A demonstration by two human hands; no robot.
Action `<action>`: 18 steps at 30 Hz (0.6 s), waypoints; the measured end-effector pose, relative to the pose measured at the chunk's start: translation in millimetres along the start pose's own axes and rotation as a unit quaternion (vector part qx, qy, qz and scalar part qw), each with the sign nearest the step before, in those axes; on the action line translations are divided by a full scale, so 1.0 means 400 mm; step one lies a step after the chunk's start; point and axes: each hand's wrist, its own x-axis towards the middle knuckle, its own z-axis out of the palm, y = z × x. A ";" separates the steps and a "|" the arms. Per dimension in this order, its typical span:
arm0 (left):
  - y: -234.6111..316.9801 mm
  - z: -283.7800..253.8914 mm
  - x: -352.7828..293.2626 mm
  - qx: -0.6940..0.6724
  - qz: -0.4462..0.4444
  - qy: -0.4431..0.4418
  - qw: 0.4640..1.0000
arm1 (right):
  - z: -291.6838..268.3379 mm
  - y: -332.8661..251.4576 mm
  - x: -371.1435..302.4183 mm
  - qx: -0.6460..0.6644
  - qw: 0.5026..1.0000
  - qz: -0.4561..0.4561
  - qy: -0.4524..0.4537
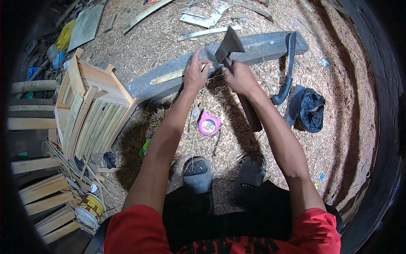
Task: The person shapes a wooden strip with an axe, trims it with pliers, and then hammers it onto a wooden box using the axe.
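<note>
On my feed the wood strip [167, 77] lies along the left part of the dark beam [266, 46], which I take to be its support. The left hand [196, 77] sits over the strip's right portion, apparently to steady it; the index finger reaches forward, and I cannot tell whether the hand actually pinches the wood. Just right of it, the right hand [244, 79] is wrapped around the hatchet [229, 46] close below its head, probably for control, so the handle slants back under the forearm. Around these, at far left, I see a slatted wooden piece [95, 122] crowding the beam's left end, and a yellow bucket [91, 206] lower down. A pink tape measure [209, 123] lies between the forearms, ahead of the sandals [197, 173], where I judge a step could catch it. Rightward, a machete [290, 70] lies across the beam's right end, taking up that stretch, near a black plastic bag [313, 111].
</note>
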 end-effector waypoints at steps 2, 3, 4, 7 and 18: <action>0.012 0.008 0.003 -0.013 -0.003 -0.003 1.000 | 0.026 0.026 0.013 -0.010 0.999 -0.027 0.014; 0.016 0.010 0.002 -0.023 -0.007 -0.007 1.000 | 0.039 0.038 0.018 -0.026 0.999 -0.027 0.019; 0.017 0.008 0.001 -0.022 -0.009 -0.007 1.000 | 0.043 0.030 0.019 -0.040 0.999 -0.026 0.023; 0.024 0.000 0.003 -0.012 -0.015 -0.010 1.000 | 0.039 0.011 0.034 -0.033 0.999 -0.014 -0.004; 0.024 -0.002 0.006 0.016 -0.040 -0.022 0.999 | 0.032 -0.014 0.036 -0.058 0.995 -0.086 0.000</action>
